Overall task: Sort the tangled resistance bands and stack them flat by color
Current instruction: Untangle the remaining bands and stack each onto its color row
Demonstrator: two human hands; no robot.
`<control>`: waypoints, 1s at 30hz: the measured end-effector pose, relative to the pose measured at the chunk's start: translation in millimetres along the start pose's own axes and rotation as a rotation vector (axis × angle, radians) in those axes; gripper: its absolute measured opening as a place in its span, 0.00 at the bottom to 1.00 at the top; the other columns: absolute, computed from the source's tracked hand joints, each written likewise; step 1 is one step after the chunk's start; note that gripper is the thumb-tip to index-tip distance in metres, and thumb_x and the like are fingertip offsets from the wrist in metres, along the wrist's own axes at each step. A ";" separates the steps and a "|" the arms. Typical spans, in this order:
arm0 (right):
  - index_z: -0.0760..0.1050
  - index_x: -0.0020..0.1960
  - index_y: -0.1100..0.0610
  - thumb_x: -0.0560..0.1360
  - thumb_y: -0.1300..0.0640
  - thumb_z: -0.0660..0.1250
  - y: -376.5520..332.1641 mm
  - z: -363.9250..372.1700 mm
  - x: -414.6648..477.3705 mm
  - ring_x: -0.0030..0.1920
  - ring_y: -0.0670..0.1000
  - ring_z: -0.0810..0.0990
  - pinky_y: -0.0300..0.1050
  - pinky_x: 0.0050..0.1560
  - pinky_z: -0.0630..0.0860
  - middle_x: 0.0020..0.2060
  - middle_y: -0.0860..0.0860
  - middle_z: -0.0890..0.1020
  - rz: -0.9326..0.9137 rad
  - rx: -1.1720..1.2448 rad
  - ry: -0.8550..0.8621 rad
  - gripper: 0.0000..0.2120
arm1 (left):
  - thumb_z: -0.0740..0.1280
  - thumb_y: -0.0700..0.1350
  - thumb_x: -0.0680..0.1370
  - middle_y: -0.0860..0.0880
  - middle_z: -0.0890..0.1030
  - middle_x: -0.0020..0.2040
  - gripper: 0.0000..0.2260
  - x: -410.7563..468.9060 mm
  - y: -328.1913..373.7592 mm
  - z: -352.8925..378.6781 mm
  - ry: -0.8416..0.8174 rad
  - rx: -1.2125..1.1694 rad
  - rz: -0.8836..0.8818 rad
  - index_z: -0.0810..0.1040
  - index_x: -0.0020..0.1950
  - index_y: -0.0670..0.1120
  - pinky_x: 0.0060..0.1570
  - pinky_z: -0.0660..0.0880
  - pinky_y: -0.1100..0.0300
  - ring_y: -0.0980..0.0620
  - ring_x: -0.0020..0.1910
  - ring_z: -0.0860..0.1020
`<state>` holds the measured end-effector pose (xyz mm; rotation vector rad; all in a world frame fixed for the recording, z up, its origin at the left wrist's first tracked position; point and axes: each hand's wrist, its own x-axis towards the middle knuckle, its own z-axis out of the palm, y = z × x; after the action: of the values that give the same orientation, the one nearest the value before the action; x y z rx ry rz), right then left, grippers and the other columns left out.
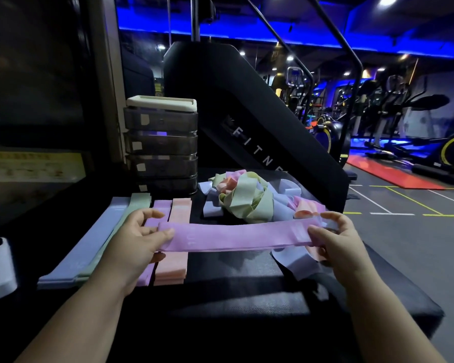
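1. A gym under blue light, machines ranged along the far right; in front of me, a black padded surface point(233, 284) carries the work.
2. I hold one purple band point(233, 237) taut above it, its long axis running left to right, just near of the tangled pile point(247, 197).
3. My left hand point(142, 237) pinches the left end, thumb on top; my right hand point(336, 242) pinches the right end, fingers curled round it.
4. The purple stack point(159, 205) lies directly under my left hand, between the green stack point(139, 199) and the pink stack point(172, 268), its length running near to far.
5. As I judge it, the band sits crosswise to its stack, so the right end must swing round before I lay it flat; the left hand, being nearer, is the pivot.
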<state>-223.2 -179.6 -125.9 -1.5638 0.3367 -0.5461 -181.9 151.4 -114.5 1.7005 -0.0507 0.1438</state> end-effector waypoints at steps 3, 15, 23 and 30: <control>0.68 0.50 0.46 0.75 0.64 0.70 4.3 5.9 0.1 0.27 0.47 0.77 0.40 0.32 0.67 0.35 0.52 0.82 -0.075 -0.071 0.045 0.16 | 0.70 0.41 0.77 0.47 0.82 0.48 0.13 0.2 -1.8 -6.6 -0.025 0.103 0.019 0.73 0.58 0.53 0.40 0.74 0.56 0.48 0.45 0.80; 0.74 0.41 0.57 0.77 0.72 0.57 4.7 53.4 4.3 0.28 0.48 0.75 0.40 0.30 0.71 0.28 0.52 0.78 -0.118 -0.159 -0.094 0.14 | 0.67 0.35 0.73 0.48 0.75 0.31 0.05 12.6 -8.2 -56.1 0.026 0.181 0.035 0.75 0.39 0.44 0.36 0.69 0.56 0.48 0.32 0.72; 0.84 0.42 0.53 0.71 0.69 0.58 -22.4 121.8 28.1 0.33 0.46 0.79 0.41 0.37 0.75 0.32 0.48 0.84 -0.145 -0.326 -0.177 0.18 | 0.65 0.33 0.70 0.51 0.72 0.26 0.06 7.6 -13.3 -75.0 0.010 0.243 0.026 0.70 0.36 0.42 0.31 0.69 0.60 0.54 0.23 0.71; 0.79 0.36 0.51 0.56 0.51 0.65 -37.6 189.1 57.3 0.38 0.49 0.76 0.38 0.40 0.69 0.31 0.47 0.76 -0.139 -0.486 -0.255 0.10 | 0.68 0.42 0.68 0.54 0.76 0.25 0.05 2.8 -10.9 -88.7 -0.117 0.455 0.021 0.72 0.37 0.47 0.34 0.73 0.59 0.55 0.25 0.73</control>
<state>-78.8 -47.0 -81.3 -2.1152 0.1714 -0.3788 -183.6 240.8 -113.6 2.1621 -0.1304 0.0735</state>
